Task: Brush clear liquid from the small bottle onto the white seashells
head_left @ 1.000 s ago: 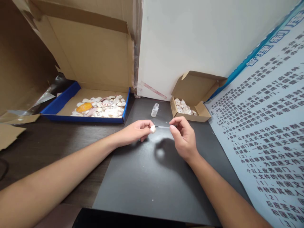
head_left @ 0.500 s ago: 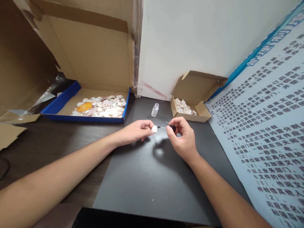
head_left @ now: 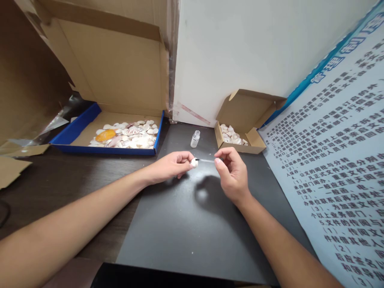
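Observation:
Between the thumb and fingers of my left hand [head_left: 177, 165] is a small white seashell [head_left: 195, 163]. My right hand [head_left: 232, 172] is closed around the dark cap of a thin brush [head_left: 207, 161], whose pale stem points left. The brush's dark tip touches the shell, or lies right in front of it. Most of the cap is hidden by my fingers. Behind my hands a small clear glass bottle [head_left: 195, 139] stands upright without a lid, a label on its side.
A blue-edged cardboard box [head_left: 105, 150] at the left holds many shells and one orange piece [head_left: 105, 135]. At the right a smaller brown box [head_left: 255, 147] with its lid raised contains white shells. A printed sheet [head_left: 336, 160] stands along the right side of the dark grey mat [head_left: 180, 224].
The brush tip has moved left onto or up against the shell. My right hand has shifted slightly right and turned, so less of the dark cap shows. My left hand stays nearly still.

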The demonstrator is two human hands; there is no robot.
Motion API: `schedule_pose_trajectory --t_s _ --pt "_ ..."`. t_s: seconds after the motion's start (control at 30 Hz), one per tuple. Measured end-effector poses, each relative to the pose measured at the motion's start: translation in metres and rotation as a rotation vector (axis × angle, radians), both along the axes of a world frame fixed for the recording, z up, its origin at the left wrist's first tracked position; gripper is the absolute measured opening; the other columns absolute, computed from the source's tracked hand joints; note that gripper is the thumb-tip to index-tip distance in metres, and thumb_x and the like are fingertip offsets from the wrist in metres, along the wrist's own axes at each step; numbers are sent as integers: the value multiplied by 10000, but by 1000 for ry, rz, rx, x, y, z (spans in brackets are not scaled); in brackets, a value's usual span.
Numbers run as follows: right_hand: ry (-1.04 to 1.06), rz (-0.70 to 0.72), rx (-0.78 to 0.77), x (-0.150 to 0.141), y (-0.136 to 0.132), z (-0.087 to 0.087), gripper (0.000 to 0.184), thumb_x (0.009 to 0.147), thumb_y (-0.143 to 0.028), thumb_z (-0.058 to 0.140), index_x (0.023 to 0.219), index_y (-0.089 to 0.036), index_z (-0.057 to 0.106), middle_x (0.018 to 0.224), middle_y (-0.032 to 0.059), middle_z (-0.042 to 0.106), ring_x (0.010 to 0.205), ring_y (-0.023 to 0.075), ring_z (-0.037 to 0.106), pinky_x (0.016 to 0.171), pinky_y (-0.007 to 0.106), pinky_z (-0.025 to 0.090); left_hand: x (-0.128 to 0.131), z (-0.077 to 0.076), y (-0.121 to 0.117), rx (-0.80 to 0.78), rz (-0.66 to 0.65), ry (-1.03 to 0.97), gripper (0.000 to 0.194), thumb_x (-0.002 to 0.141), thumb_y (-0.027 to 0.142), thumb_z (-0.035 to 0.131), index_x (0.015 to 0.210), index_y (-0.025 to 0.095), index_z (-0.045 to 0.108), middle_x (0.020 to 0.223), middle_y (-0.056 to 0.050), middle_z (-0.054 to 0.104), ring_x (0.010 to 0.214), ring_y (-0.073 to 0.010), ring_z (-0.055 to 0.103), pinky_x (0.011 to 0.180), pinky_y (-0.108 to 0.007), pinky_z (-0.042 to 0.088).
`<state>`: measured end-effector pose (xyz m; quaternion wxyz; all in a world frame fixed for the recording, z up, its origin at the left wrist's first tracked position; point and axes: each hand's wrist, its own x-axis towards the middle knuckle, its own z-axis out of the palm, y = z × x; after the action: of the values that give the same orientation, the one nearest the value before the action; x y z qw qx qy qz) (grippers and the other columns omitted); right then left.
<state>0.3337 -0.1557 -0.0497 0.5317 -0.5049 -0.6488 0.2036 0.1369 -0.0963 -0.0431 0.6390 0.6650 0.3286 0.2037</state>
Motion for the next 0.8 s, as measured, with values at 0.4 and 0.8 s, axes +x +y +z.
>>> schedule_pose_trajectory --t_s 0.4,0.8 --pt "-10 59 -8 0 0 -1 55 865 -256 566 887 -212 543 700 -32 489 568 109 420 532 243 372 1 0 0 -53 7 -58 203 813 317 617 851 158 496 626 57 486 536 -59 437 540 -188 367" --pt "-52 30 10 -4 -1 1 56 851 -239 588 861 -213 539 666 -42 483 552 104 415 516 234 378 1 0 0 -28 -18 -41 160 811 283 572 828 176 454 618 59 485 534 -65 429 549 -193 335"
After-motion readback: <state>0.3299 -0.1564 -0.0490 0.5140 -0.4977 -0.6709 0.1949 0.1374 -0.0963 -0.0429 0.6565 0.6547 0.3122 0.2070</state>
